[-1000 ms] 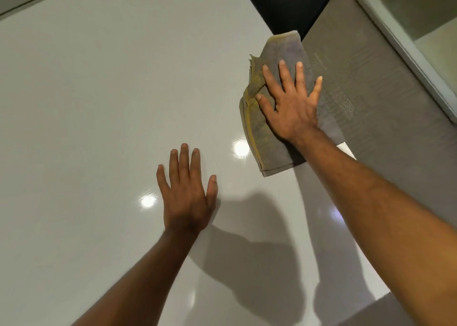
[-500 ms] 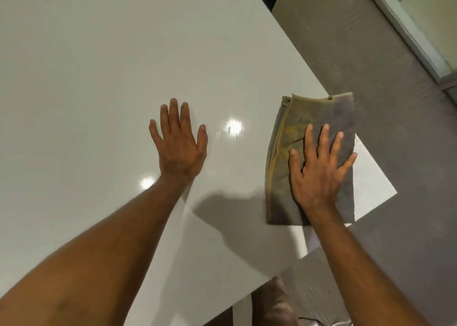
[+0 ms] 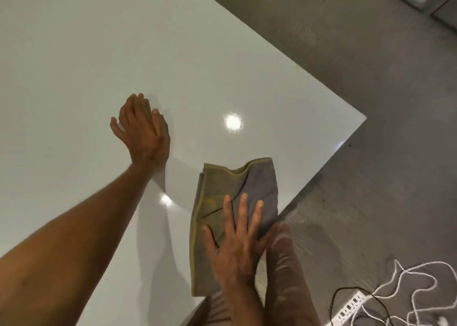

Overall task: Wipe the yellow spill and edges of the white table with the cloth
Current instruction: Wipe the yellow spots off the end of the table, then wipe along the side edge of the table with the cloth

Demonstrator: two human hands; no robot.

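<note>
A folded grey cloth (image 3: 249,184) with yellow-stained edges lies flat on the glossy white table (image 3: 123,53), near the table's front right edge. My right hand (image 3: 237,246) presses flat on the near half of the cloth, fingers spread. Flat on the bare tabletop to the left lies my left hand (image 3: 143,125), holding nothing. A faint yellow-green fleck (image 3: 297,66) shows on the table's right edge. I see no yellow spill on the table surface.
The table's corner (image 3: 363,119) juts right over grey floor (image 3: 371,53). A power strip (image 3: 351,306) with white and black cables lies on the floor at the lower right. My legs (image 3: 286,276) stand against the table's near edge.
My right hand has dragged the cloth along the right edge toward me, past the corner to the near edge. My left hand stayed flat on the table.
</note>
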